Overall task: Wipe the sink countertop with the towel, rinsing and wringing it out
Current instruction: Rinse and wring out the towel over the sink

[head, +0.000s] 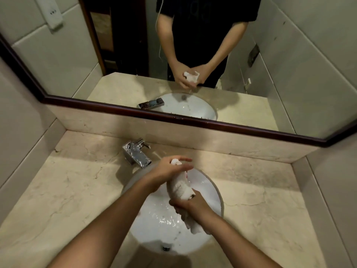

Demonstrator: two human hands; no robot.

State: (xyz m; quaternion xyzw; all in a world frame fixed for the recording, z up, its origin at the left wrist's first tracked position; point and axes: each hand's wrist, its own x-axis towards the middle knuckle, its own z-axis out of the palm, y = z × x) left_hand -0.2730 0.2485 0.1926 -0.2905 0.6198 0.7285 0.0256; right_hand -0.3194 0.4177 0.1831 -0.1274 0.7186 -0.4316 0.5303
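Two hands hold one wet towel over the sink.

The left hand [170,169] wraps the top of the rolled white cloth towel [181,187], fingers partly straight; the right hand [190,206] grasps it tight lower down. I think it is held over the round white sink bowl [214,192] so drips fall in. One shiny metal tap [137,153], one beige stone countertop [73,190], one dark-framed mirror [135,110].

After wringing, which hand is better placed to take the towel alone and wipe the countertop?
Probably the right hand: it grips the twisted towel firmly near its middle over the sink. The left hand holds only the top end, its fingers partly straight.
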